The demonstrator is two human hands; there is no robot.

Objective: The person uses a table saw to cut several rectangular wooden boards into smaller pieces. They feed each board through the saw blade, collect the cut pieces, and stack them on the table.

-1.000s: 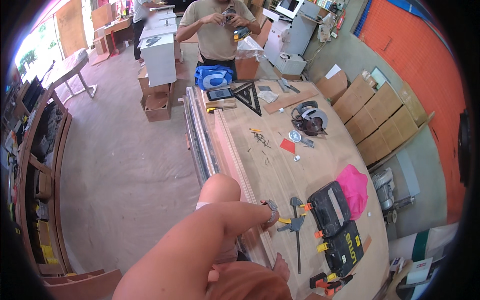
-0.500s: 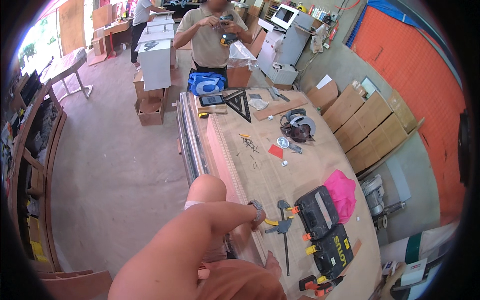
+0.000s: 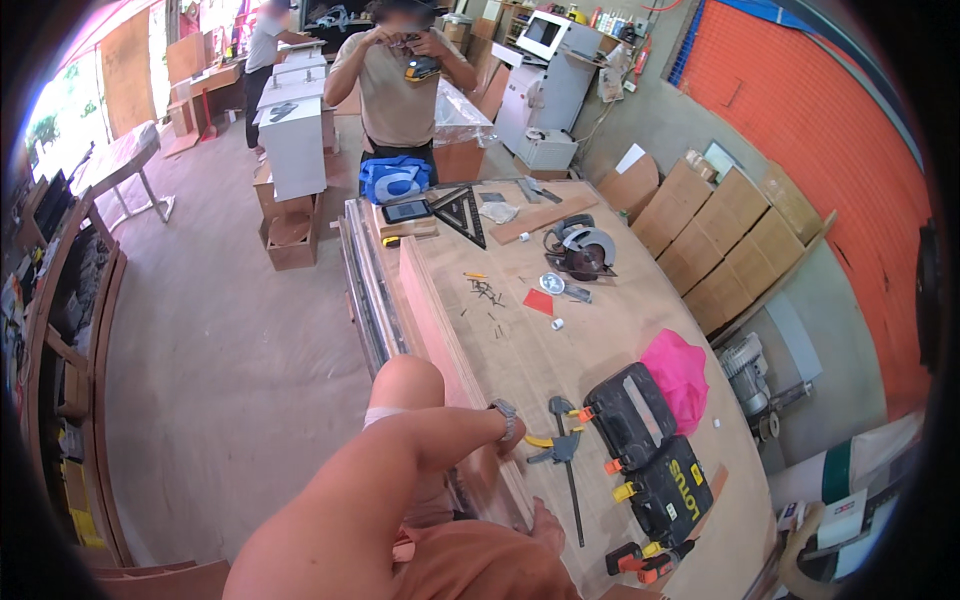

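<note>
My left hand (image 3: 512, 432), with a metal-banded watch on its wrist, rests at the long pale wooden board (image 3: 440, 335) along the table's left side. Its fingers are mostly hidden. Lower down, my right hand (image 3: 545, 524) lies beside the board's near end, fingers stretched out on the wood. Just right of my left hand is a bar clamp (image 3: 566, 450) with yellow grips, lying on the wooden worktable (image 3: 520, 360). My bare knee (image 3: 408, 380) is by the board's left side.
Black tool cases (image 3: 670, 497), a cordless drill (image 3: 650, 562) and a pink cloth (image 3: 675, 375) lie to the right. Farther up are a circular saw (image 3: 583, 250), screws (image 3: 485, 292) and a black triangle square (image 3: 460, 215). A co-worker (image 3: 398, 100) stands beyond, holding a power tool (image 3: 422, 67).
My view has shifted slightly. The co-worker has raised the power tool and both hands higher. My own hands stay in the same places by the board.
</note>
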